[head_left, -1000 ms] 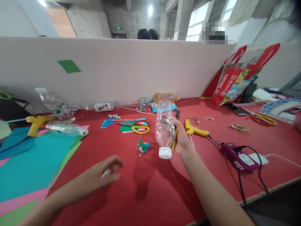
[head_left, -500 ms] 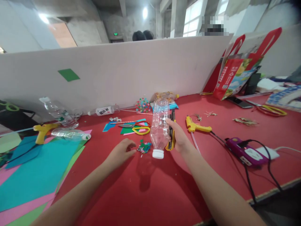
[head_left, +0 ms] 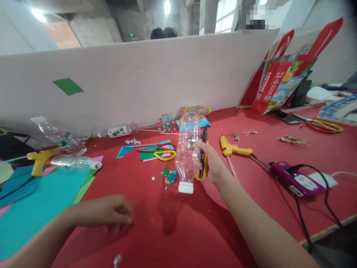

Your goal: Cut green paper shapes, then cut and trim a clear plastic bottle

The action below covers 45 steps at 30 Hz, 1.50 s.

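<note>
I have the right hand (head_left: 213,162) at the middle of the frame, fingers wrapped round a clear bottle (head_left: 187,160) and a yellow-and-black tool (head_left: 205,163) pressed along its right side. The bottle is tilted, its white cap (head_left: 186,187) toward me, and its shadow falls on the red table (head_left: 150,242) below.

At lower left, the left hand (head_left: 113,212) has its fingers curled over the table; blur keeps me from telling whether they grip anything. A small shiny piece (head_left: 117,259) shows at the bottom edge.

Just left of the cap I see coloured scraps (head_left: 169,176), with yellow-handled scissors (head_left: 164,154) behind them. A glue gun (head_left: 235,150) lies right of centre, and farther right sits a purple power strip (head_left: 295,180) whose white label (head_left: 305,183) I can't read.

Left of centre, a lying bottle (head_left: 135,128) carries a white label (head_left: 118,131) with bold dark characters, too blurred for me to read surely. At upper right, a shopping bag (head_left: 272,89) shows white characters and a triangle mark on red, the characters too small for me. A tiny green sign (head_left: 131,35), illegible at this size, glows at upper left.
</note>
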Motion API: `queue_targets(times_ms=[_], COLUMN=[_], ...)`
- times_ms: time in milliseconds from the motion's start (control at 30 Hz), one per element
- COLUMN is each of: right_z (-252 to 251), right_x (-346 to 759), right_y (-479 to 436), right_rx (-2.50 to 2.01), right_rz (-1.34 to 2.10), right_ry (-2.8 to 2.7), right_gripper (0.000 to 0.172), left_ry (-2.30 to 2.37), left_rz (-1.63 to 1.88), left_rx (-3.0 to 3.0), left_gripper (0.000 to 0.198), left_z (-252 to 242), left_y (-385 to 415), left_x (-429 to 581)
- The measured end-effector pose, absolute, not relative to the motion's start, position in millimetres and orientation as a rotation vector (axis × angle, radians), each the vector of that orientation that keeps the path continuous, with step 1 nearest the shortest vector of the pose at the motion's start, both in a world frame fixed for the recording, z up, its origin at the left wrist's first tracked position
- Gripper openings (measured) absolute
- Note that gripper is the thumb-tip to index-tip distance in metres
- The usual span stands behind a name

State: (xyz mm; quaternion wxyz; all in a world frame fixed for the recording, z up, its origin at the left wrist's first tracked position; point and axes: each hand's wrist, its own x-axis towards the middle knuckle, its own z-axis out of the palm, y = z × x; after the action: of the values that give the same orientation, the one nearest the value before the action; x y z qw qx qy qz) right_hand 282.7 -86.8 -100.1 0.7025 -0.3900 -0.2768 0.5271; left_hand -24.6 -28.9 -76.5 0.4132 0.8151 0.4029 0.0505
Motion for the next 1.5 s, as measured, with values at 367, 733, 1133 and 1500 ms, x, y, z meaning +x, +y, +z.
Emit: queue_targets(times_ms=[367, 733, 1133, 1500], right_z=[-99, -105, -113, -120], right_x=[279, 280, 277, 273], right_y=[-89, -87, -86, -87], right_rx=[-0.933, -0.922, -0.977, -0.989], right_rz=[1.172, 1.152, 1.15, 1.157], right_ry=[-0.587, -0.625, -0.648, -0.637], right_gripper=[0.036, 0.033, 0.034, 0.031], left_ry=[0.802, 0.967, 0.729, 0.307], left_rz=[0.005, 0.182, -0.019, -0.048], left_rx=[2.832, 2.619, 2.753, 2.462], left_gripper=[0.041, 0.054, 0.078, 0.061], left_z=[-119, -144, -161, -118], left_y=[-49, -27, -71, -108], left_x=[12, -16, -25, -56])
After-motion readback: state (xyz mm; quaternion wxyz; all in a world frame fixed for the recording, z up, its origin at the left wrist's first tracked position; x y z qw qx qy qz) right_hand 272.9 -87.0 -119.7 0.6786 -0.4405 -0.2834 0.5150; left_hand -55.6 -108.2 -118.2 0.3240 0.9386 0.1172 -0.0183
